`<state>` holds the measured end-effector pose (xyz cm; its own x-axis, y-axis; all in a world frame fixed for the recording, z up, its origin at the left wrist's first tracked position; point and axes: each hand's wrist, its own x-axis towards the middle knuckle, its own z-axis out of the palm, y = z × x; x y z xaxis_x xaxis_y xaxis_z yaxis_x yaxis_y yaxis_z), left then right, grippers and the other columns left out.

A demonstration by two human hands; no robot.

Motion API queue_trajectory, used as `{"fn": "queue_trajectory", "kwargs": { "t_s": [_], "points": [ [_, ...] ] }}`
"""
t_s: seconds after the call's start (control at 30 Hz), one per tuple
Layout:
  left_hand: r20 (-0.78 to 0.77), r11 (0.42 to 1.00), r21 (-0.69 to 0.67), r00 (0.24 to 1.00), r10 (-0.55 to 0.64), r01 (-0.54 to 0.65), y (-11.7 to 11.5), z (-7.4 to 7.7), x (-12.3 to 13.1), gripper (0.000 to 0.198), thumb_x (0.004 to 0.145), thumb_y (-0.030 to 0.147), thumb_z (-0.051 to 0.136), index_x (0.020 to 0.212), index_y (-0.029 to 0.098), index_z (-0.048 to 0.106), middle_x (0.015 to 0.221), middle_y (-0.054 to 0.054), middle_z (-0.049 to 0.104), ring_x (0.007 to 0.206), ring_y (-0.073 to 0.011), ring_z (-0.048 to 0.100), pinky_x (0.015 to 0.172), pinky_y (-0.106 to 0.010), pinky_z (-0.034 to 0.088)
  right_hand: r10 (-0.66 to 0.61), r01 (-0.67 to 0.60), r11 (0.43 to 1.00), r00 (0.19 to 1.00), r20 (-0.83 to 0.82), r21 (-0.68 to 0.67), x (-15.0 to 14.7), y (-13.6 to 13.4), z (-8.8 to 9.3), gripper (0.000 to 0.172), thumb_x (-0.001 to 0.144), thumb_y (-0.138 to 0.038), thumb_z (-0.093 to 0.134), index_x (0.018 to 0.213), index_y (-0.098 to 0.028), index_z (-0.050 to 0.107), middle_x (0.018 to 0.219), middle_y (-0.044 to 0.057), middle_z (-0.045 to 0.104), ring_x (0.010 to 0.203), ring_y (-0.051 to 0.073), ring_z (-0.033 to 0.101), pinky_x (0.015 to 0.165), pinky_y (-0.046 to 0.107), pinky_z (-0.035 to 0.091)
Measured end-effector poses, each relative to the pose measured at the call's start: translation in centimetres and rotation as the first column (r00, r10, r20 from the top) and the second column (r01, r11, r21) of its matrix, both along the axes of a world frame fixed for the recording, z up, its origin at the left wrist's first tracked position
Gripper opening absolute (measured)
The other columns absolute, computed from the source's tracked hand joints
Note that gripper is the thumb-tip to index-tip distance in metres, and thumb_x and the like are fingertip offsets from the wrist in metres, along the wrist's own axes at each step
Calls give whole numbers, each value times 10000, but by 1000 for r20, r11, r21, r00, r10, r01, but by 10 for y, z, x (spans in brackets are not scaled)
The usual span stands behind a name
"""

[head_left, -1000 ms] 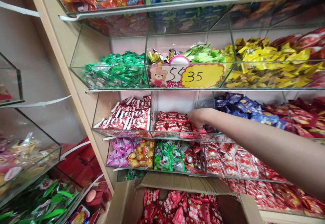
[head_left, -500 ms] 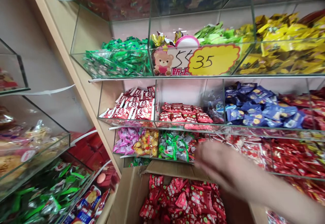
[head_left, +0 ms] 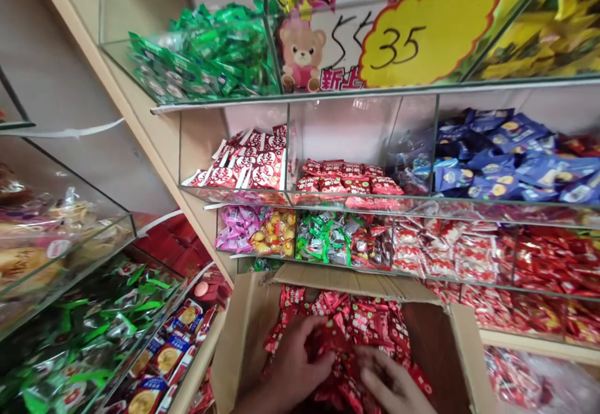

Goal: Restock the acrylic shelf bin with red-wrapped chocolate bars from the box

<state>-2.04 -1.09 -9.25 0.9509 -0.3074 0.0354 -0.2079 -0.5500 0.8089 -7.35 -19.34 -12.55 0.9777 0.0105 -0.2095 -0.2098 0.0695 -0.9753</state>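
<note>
Both my hands are down in an open cardboard box full of small red candy packets. My left hand lies on the packets with its fingers curled into them. My right hand is beside it, fingers bent and closing on packets. On the glass shelf above, a compartment holds the same kind of red packets in neat rows.
Glass bins line the shelves: green packets, red-and-white packets, blue packets, pink and yellow sweets. A yellow price sign reading 35 hangs on the upper bin. More glass bins stand at the left.
My right hand has left the shelf compartment of red packets and dropped into the box. My left hand has come into view there too. The camera has tilted down.
</note>
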Motion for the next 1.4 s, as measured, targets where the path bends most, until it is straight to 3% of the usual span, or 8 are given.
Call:
{"fn": "queue_trajectory", "kwargs": {
  "t_s": [0.13,0.3,0.43,0.53,0.77,0.97,1.17,1.4],
  "points": [
    [176,993,-28,978,-108,114,-30,37,2,482,622,87,536,1082,228,525,1042,-45,550,981,-190,491,873,-328,401,-105,87,979,990,93,183,19,22,40,378,648,-452,638,940,-213,612,761,22,648,655,161,576,641,285,469],
    [310,972,-68,931,-194,225,-34,47,3,547,662,15,483,1143,274,479,1112,-39,507,1065,-177,447,926,-331,370,-154,123,972,977,150,198,30,20,61,295,679,-363,643,925,-205,604,840,22,650,775,170,566,749,287,430],
    [12,907,-412,996,-88,85,-38,55,4,545,717,217,593,1218,245,379,1181,-73,508,1051,-204,495,885,-348,417,-184,136,943,973,138,303,31,16,76,254,676,-348,651,882,-203,622,826,33,663,772,179,582,759,312,432],
    [-175,808,-586,965,-195,57,-42,66,6,332,743,287,578,1061,205,530,1014,-44,624,924,-179,572,833,-304,443,-233,163,921,958,166,353,30,18,86,282,647,-372,668,861,-193,633,837,55,668,789,203,589,774,345,433],
    [-263,745,-666,947,-186,-38,-47,80,8,172,697,291,633,817,168,652,821,-11,684,798,-160,593,742,-257,440,-278,204,918,943,185,340,30,14,91,187,671,-338,652,802,-207,632,793,23,660,723,162,573,715,283,439],
    [-443,566,-788,862,-247,-243,-53,83,7,143,663,276,667,727,148,658,705,-21,675,696,-137,590,683,-268,451,-310,240,847,948,73,475,30,9,96,161,674,-343,645,624,-196,602,529,-35,572,483,111,493,494,221,388],
    [-391,668,-728,894,-220,-154,-54,91,7,176,694,307,638,753,145,669,707,-24,672,675,-122,569,665,-251,430,-341,263,858,934,105,440,30,-1,103,206,672,-360,652,596,-187,571,512,-53,526,434,75,422,447,197,339],
    [-313,720,-688,933,-176,-95,-54,95,6,196,729,347,590,721,165,661,649,14,629,619,-101,537,601,-219,410,-362,342,932,896,257,120,23,-6,106,249,763,-398,544,633,-186,531,556,-44,476,520,93,426,498,203,358]
  ]
}}
